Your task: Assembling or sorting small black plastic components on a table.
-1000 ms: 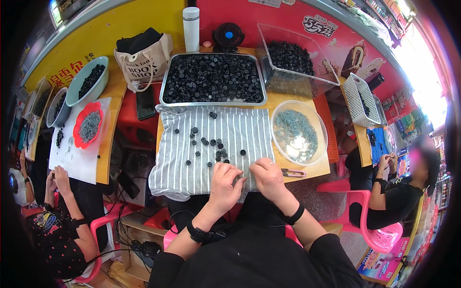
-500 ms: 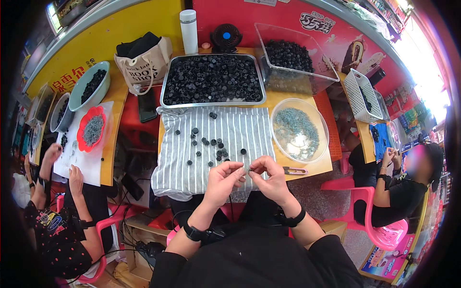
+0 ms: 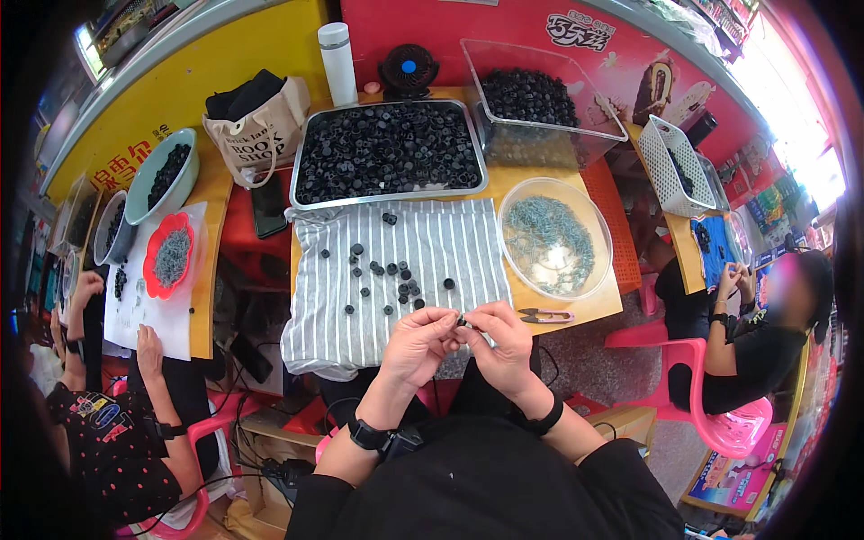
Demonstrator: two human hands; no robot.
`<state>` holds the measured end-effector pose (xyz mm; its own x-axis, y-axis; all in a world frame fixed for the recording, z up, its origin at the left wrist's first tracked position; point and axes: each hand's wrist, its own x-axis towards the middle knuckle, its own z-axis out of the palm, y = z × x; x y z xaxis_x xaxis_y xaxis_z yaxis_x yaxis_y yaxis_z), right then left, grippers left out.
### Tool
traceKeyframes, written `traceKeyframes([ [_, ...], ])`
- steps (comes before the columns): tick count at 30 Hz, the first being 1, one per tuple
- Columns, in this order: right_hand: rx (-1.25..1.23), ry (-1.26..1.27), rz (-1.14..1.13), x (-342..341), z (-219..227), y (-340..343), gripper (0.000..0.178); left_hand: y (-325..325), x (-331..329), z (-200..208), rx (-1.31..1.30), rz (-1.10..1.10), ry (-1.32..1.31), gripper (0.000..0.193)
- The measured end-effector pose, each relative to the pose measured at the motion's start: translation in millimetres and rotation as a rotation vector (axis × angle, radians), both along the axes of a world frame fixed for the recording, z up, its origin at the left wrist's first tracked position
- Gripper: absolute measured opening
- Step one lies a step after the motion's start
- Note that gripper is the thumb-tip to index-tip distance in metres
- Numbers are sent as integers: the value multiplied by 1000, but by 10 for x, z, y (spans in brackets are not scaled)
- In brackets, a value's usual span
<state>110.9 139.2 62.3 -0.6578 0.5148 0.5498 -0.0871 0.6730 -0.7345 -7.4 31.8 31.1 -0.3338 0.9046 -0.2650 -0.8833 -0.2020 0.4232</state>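
Head view has the left hand [image 3: 416, 343] and right hand [image 3: 500, 340] both pinching one small black part [image 3: 461, 319] between fingertips at the near edge of the striped cloth [image 3: 405, 270], probably so loose black parts [image 3: 389, 272] stay reachable.

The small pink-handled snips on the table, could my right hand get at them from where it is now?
Probably yes: the snips lie uncovered on the table just beyond your right hand, though its fingers are pinching a small black part.
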Motion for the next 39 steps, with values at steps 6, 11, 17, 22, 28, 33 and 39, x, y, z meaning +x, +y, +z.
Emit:
traceKeyframes([
  [6,79,16,-39,-28,-34,-39,19,22,14,-46,8,24,21,11],
  [11,-365,109,-2,4,-73,-57,17,67,66,43,-11,52,114,16],
  [17,-732,260,12,88,-162,105,14,194,-90,59,-457,361,1607,26],
  [22,-796,282,21,122,-233,107,14,428,-103,130,-695,351,2233,33],
  [28,-841,296,12,191,-233,138,15,331,-59,31,-347,233,2229,33],
  [33,-831,311,6,208,-275,146,14,257,-11,73,-266,192,2201,35],
  [39,-813,301,1,233,-244,109,15,259,142,118,-265,92,2210,34],
])
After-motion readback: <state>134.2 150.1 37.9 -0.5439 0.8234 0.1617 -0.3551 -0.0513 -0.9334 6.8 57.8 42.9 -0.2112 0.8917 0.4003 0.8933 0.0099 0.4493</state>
